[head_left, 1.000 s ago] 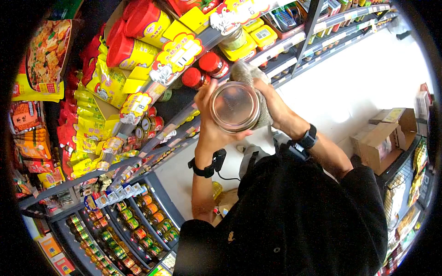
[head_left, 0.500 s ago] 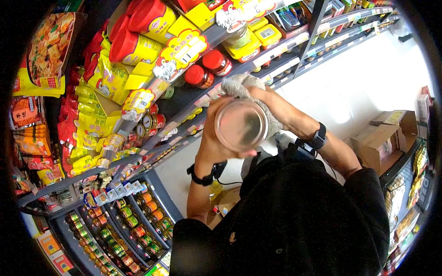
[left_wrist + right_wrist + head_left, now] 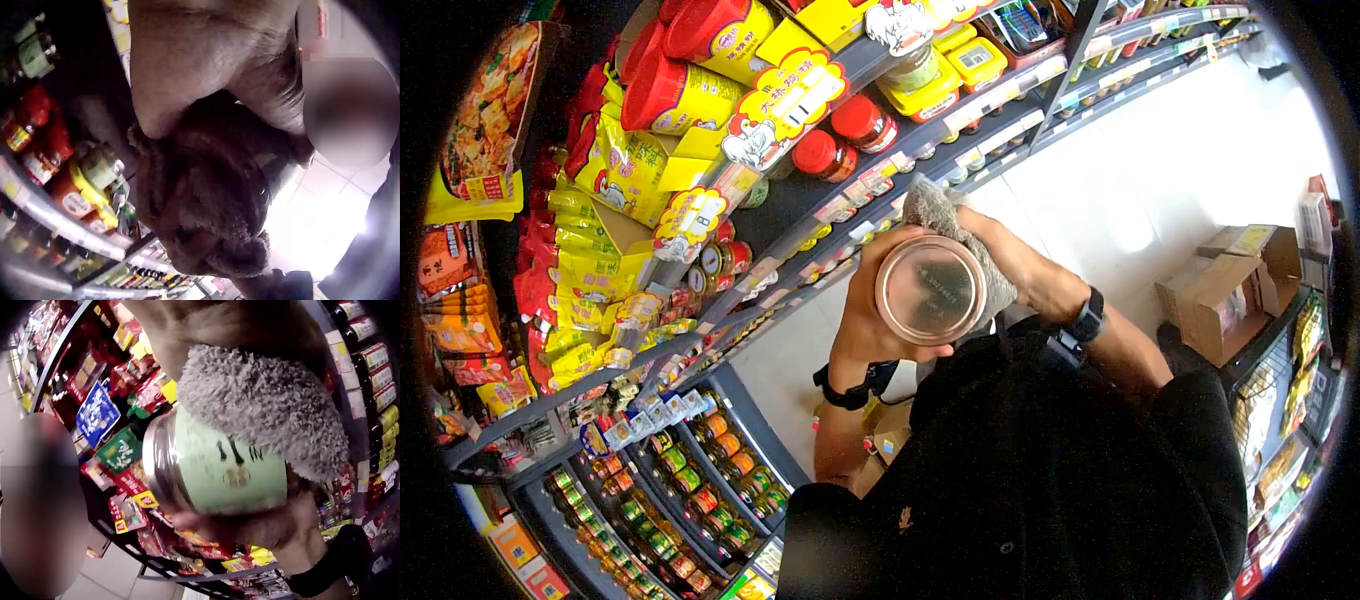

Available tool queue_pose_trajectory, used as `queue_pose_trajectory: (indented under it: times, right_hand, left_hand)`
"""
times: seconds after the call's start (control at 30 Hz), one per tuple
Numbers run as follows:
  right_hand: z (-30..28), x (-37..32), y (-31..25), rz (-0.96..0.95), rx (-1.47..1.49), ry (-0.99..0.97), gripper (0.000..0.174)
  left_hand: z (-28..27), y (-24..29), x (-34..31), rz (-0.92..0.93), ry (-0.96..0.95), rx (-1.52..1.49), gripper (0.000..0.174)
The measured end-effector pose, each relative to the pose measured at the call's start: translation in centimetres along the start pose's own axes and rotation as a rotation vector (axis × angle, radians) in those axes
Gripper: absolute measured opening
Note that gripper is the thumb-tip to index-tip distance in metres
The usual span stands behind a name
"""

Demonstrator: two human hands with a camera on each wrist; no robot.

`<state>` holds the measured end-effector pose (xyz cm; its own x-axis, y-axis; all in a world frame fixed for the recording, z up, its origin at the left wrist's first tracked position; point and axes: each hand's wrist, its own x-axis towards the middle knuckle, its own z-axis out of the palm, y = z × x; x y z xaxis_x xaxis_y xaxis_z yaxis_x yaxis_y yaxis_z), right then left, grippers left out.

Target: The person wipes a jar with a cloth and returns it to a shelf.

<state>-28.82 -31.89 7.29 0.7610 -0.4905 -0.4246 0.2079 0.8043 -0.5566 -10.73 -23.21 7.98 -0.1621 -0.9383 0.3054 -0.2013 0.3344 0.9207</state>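
Jar [image 3: 931, 290] and cloth [image 3: 933, 205] – one of each – are held in two bare hands, out in front of a person in a black shirt [image 3: 1040, 480] beside shop shelves. The left hand [image 3: 865, 300] is curled round the jar, whose round, glassy end faces the head camera. The right hand [image 3: 1025, 255] grips the fluffy grey cloth and holds it against the jar's side; the right wrist view shows it lying partly over a pale green label [image 3: 234, 478]. Each wrist wears one black band [image 3: 1090, 315]. On a nearby shelf, apart from the hands, stand two red-lidded jars [image 3: 825, 157]. To their left, two yellow-edged price cards [image 3: 790, 100] read 11 and 8, with at least two red-and-yellow tubs [image 3: 685, 98] close behind. Rows of small jars [image 3: 680, 485] fill a rack at lower left. Well off to the right sits an open cardboard box [image 3: 1215, 315] – beyond it, pale floor.
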Motion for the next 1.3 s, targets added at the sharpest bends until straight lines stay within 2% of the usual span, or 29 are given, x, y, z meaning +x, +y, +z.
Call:
queue_pose_trajectory:
  times: [0.03,0.07,0.13,0.17,0.23,0.27,0.3,0.37,0.43,0.5,0.57,0.63,0.7,0.77,0.8,0.83,0.9,0.97,1.03,1.07,1.1,1.17,1.2,1.23,1.3]
  right_hand:
    - [-0.1,0.3,-0.2,0.086,-0.007,-0.048,0.054]
    - [0.3,0.3,0.1,0.080,-0.003,-0.038,0.054]
    - [1.5,0.2,0.9,0.079,0.081,0.082,0.057]
    - [1.8,0.2,1.9,0.069,0.085,0.095,0.057]
    - [1.7,0.8,3.8,-0.182,0.301,0.290,0.053]
    - [1.5,0.8,4.3,-0.185,0.291,0.298,0.053]
    - [1.3,0.8,4.8,-0.284,0.238,0.362,0.050]
    - [0.6,1.4,4.8,-0.506,0.139,0.478,0.045]
    - [-1.0,0.8,3.8,-0.528,0.070,0.516,0.047]
    - [-2.2,-0.5,1.0,-0.194,0.160,0.393,0.052]
    - [-5.8,-0.3,-1.0,-0.093,0.103,0.291,0.054]
    - [-9.6,0.0,-3.0,-0.098,0.009,0.192,0.052]
    - [-11.5,-1.4,-6.5,-0.093,-0.110,0.158,0.050]
    - [-13.6,-3.1,-9.2,-0.192,-0.155,0.244,0.051]
    - [-15.0,-4.2,-10.2,-0.260,-0.085,0.288,0.057]
    - [-17.3,-5.6,-11.7,-0.237,-0.115,0.286,0.067]
    - [-21.4,-9.0,-14.5,-0.300,-0.198,0.287,0.072]
    - [-25.6,-11.7,-16.7,-0.315,-0.072,0.255,0.068]
    - [-28.1,-14.2,-18.8,-0.345,-0.206,0.429,0.063]
    - [-29.8,-15.5,-19.7,-0.287,-0.165,0.356,0.061]
    - [-30.9,-16.3,-20.0,-0.316,-0.126,0.404,0.060]
    - [-32.8,-17.6,-20.9,-0.311,-0.129,0.460,0.060]
    - [-33.3,-18.0,-21.1,-0.304,-0.136,0.454,0.060]
    - [-33.8,-18.1,-21.2,-0.298,-0.112,0.446,0.060]
    - [-34.7,-18.2,-21.6,-0.290,-0.135,0.475,0.058]
  left_hand:
    - [-0.6,-0.2,-0.1,-0.015,-0.061,0.048,0.121]
    - [-0.8,-1.0,0.0,-0.012,-0.070,0.040,0.121]
    - [-1.2,-2.5,-0.1,-0.091,0.079,-0.042,0.124]
    - [-1.0,-2.3,-0.4,-0.087,0.066,-0.051,0.124]
    - [0.9,-1.3,-0.4,-0.025,0.298,0.094,0.125]
    - [2.9,0.0,0.1,-0.062,0.320,0.158,0.128]
    - [4.3,-1.0,0.0,-0.049,0.424,0.185,0.124]
    - [5.5,-2.2,1.0,0.023,0.513,0.139,0.117]
    - [5.4,-3.5,2.2,0.103,0.402,0.107,0.110]
    - [4.8,-3.8,4.3,0.166,0.229,0.098,0.106]
    - [4.6,-3.9,6.6,0.096,0.015,-0.044,0.104]
    - [5.4,-4.3,9.0,0.136,-0.095,0.060,0.103]
    - [8.4,-5.3,10.7,0.084,-0.029,-0.022,0.104]
    - [11.5,-5.8,13.0,-0.041,0.175,-0.091,0.106]
    - [13.3,-6.5,14.6,0.011,0.298,-0.146,0.106]
    - [14.7,-6.4,16.4,-0.041,0.396,-0.155,0.104]
    - [16.8,-8.2,20.3,-0.028,0.563,-0.143,0.101]
    - [16.2,-12.4,24.4,0.037,0.661,0.237,0.098]
    - [16.3,-15.7,27.9,0.016,0.785,0.155,0.096]
    - [16.6,-15.0,29.5,-0.058,0.818,0.103,0.096]
    - [16.6,-15.4,30.6,-0.111,0.867,0.097,0.097]
    - [16.1,-16.9,32.3,-0.009,0.954,0.479,0.098]
    - [15.8,-17.6,32.8,-0.101,0.960,0.324,0.097]
    - [16.1,-16.0,33.4,-0.049,0.963,0.341,0.094]
    - [14.9,-18.4,33.9,-0.042,0.990,0.506,0.094]
